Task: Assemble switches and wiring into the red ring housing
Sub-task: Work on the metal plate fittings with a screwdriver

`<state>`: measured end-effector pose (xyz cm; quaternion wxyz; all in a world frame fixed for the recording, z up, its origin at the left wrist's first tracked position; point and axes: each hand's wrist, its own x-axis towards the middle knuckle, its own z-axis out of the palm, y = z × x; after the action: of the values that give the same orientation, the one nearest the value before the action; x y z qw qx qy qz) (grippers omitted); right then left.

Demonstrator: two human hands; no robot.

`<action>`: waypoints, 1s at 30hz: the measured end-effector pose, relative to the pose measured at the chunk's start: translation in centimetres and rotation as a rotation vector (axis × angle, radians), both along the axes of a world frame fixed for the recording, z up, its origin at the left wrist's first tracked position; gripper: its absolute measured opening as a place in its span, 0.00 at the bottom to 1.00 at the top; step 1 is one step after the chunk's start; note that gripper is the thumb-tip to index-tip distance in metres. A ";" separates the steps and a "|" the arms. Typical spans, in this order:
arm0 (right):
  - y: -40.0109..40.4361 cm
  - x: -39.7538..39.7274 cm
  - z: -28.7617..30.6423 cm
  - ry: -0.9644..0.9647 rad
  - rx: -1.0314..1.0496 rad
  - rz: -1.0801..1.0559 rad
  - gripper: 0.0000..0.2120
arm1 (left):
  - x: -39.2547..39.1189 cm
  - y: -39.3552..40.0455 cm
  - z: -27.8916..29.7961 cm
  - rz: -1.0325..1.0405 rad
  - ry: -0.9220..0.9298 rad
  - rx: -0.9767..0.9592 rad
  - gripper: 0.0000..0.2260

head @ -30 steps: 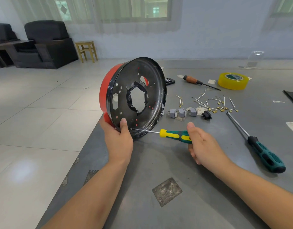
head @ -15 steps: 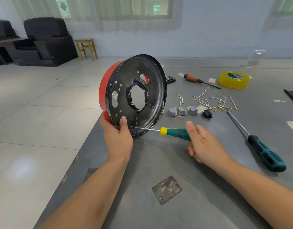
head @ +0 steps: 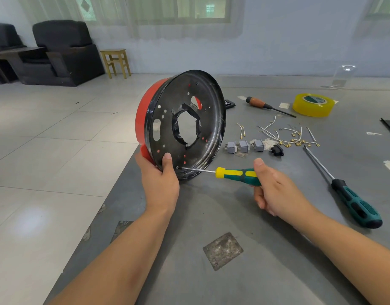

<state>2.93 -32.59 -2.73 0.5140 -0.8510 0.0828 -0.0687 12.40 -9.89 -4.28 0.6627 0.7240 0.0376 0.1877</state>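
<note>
Left grip (head: pixel 160 186): curled round red ring housing (head: pixel 181 124), upright on desk (head: pixel 211 216).
Right grip (head: pixel 275 190): pinching screwdriver (head: pixel 233 173), tip at housing.

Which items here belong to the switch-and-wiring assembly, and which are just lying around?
In use or needed: red ring housing, yellow-green screwdriver, grey switches, black switch, wire leads.

Lying about: long green screwdriver, wooden-handled screwdriver, yellow tape roll.

text: none readable | tape roll (head: pixel 313 105) label (green, perhaps printed) too blurred
</note>
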 end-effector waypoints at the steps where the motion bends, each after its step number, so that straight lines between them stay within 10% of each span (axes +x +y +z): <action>1: 0.0 0.1 -0.1 0.013 0.062 0.024 0.22 | 0.0 0.0 0.0 0.006 -0.001 -0.014 0.20; 7: -0.9 -0.2 -0.2 -0.020 0.188 0.200 0.03 | 0.0 0.0 0.1 0.010 -0.009 -0.023 0.19; 13: 0.1 -0.3 0.0 -0.031 -0.073 0.010 0.32 | 0.2 0.0 -0.1 0.005 -0.017 -0.016 0.19; 22: -0.5 -0.5 0.2 -0.028 0.159 0.183 0.04 | 0.2 0.1 -0.2 -0.001 -0.024 -0.013 0.18; 30: 0.6 -0.7 0.2 -0.027 -0.095 0.035 0.27 | 0.6 0.2 -0.7 0.003 -0.029 -0.020 0.20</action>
<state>2.20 -32.02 -2.51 0.4754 -0.8747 0.0574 -0.0752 12.97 -9.66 -4.97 0.6700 0.7146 0.0309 0.1986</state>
